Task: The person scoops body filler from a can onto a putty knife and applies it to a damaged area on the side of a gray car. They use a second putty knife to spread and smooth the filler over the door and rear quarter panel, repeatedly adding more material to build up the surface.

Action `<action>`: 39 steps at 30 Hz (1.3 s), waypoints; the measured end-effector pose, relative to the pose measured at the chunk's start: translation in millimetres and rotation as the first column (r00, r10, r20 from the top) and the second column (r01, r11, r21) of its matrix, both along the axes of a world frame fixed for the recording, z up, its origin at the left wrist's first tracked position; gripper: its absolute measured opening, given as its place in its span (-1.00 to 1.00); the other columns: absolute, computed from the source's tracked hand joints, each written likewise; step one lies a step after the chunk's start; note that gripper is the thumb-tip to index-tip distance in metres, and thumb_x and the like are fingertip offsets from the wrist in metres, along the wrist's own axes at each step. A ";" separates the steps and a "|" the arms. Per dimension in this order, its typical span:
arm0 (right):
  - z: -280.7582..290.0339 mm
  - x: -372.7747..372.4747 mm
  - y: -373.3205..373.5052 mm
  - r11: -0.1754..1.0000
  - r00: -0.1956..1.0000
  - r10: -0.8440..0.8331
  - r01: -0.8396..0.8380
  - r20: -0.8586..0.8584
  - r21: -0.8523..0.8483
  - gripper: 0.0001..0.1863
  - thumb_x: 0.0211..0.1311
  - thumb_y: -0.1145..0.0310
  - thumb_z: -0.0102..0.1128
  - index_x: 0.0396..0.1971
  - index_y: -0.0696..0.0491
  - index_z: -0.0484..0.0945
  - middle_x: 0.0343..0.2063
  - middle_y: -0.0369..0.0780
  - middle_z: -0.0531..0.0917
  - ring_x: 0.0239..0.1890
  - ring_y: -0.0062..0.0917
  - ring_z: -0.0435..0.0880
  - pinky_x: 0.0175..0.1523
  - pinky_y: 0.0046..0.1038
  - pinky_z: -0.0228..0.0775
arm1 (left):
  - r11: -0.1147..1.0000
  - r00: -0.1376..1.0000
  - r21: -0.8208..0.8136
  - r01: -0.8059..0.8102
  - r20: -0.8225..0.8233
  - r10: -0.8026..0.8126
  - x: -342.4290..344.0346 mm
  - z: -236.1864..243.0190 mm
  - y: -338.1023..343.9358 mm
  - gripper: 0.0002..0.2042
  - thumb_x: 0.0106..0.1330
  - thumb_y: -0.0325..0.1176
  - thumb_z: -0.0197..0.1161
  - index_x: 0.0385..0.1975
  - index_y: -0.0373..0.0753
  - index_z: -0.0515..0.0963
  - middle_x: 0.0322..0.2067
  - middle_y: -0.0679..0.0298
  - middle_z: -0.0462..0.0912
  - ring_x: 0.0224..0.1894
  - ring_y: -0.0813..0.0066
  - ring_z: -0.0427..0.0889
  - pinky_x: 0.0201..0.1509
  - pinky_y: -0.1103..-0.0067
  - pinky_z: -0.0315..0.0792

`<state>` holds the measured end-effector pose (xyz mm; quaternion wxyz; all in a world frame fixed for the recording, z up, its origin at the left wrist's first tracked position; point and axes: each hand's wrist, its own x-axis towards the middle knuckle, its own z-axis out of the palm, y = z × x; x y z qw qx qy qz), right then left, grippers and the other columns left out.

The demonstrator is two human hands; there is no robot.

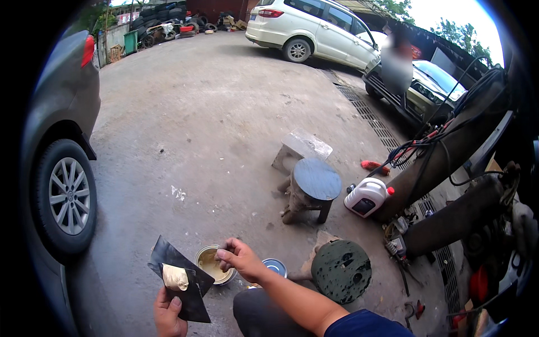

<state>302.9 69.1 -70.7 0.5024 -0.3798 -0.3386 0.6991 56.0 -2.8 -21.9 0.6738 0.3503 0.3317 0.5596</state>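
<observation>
My left hand [169, 315] grips a black flat sheet [193, 306] by its lower edge, thumb on top. A lump of beige putty-like paste [175, 278] sits on it. Another dark corner shows behind the lump; I cannot tell whether it is a second piece. My right hand [241, 259] is over the edge of an open round tin [209, 262] with beige paste inside, its fingers curled and pinched together. Whatever they hold, if anything, is hidden. A second tin with a bluish top [275, 266] stands partly behind my right forearm.
A blue-topped stool [316, 180] stands ahead, with a pale block-like box [306, 145] behind it. To the right are a dark green round seat [342, 271], a white jug with red cap [366, 196] and cables [429, 143]. A grey car [66, 123] stands close at left.
</observation>
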 end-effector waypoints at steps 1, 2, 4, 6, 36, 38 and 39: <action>-24.8 15.5 -1.1 0.994 0.997 -0.074 0.075 0.014 -0.083 -0.70 0.34 0.20 0.23 -0.17 0.11 0.44 -0.42 -0.30 0.55 -0.47 -0.65 0.52 -0.35 -0.52 0.44 | 1.000 1.000 0.009 -0.022 -0.005 0.022 -4.4 -0.7 -0.4 -0.53 0.30 -0.56 0.14 0.23 -0.38 0.32 0.13 0.14 0.51 0.13 0.34 0.52 0.27 0.42 0.37; -53.3 31.3 -3.3 0.982 0.995 -0.093 0.098 0.038 -0.163 -0.70 0.35 0.15 0.22 -0.25 0.09 0.45 -0.45 -0.30 0.55 -0.48 -0.64 0.53 -0.35 -0.51 0.45 | 0.999 0.999 0.009 -0.053 0.002 0.053 -11.1 -4.7 -2.5 -0.53 0.30 -0.55 0.14 0.24 -0.39 0.31 0.15 0.13 0.49 0.14 0.34 0.51 0.30 0.41 0.34; -99.0 55.0 -16.5 0.940 0.979 -0.137 0.177 0.152 -0.292 -0.68 0.36 0.09 0.18 -0.38 0.06 0.47 -0.49 -0.29 0.56 -0.50 -0.62 0.54 -0.36 -0.51 0.45 | 0.996 0.997 0.045 -0.072 -0.022 0.073 -21.7 -2.4 -2.2 -0.52 0.31 -0.55 0.12 0.25 -0.40 0.29 0.16 0.13 0.48 0.16 0.32 0.50 0.32 0.41 0.31; -139.4 69.8 -35.8 0.899 0.930 -0.157 0.274 0.333 -0.342 -0.65 0.39 0.06 0.13 -0.41 0.06 0.48 -0.50 -0.29 0.56 -0.50 -0.61 0.53 -0.37 -0.49 0.43 | 0.995 0.995 0.024 -0.101 -0.023 0.102 -29.0 2.7 -5.8 -0.49 0.29 -0.54 0.16 0.26 -0.43 0.28 0.17 0.08 0.47 0.18 0.29 0.49 0.32 0.38 0.31; -369.5 124.0 -111.0 0.373 0.505 0.013 0.798 0.863 -0.473 -0.73 0.20 0.33 0.19 -0.26 0.26 0.59 -0.35 -0.07 0.65 -0.53 -0.39 0.60 -0.52 -0.38 0.45 | 0.956 0.958 -0.077 -0.282 -0.079 0.276 -67.9 -8.4 -18.7 -0.52 0.36 -0.59 0.02 0.30 -0.40 0.22 0.18 0.05 0.46 0.20 0.27 0.49 0.34 0.35 0.32; -346.4 112.6 -95.9 0.300 0.551 0.038 0.789 0.834 -0.536 -0.73 0.19 0.33 0.20 -0.24 0.24 0.59 -0.30 -0.07 0.64 -0.48 -0.38 0.60 -0.52 -0.40 0.43 | 0.959 0.959 -0.062 -0.277 -0.082 0.272 -67.8 -7.7 -19.0 -0.52 0.38 -0.57 0.00 0.31 -0.40 0.20 0.19 0.04 0.45 0.20 0.27 0.49 0.35 0.36 0.32; -352.5 115.6 -96.1 0.288 0.560 0.039 0.787 0.827 -0.546 -0.73 0.19 0.33 0.21 -0.23 0.23 0.59 -0.27 -0.07 0.64 -0.46 -0.38 0.60 -0.52 -0.40 0.43 | 0.963 0.962 -0.055 -0.263 -0.084 0.258 -66.5 -6.3 -17.4 -0.51 0.38 -0.56 -0.01 0.32 -0.40 0.19 0.20 0.04 0.44 0.21 0.26 0.48 0.36 0.36 0.32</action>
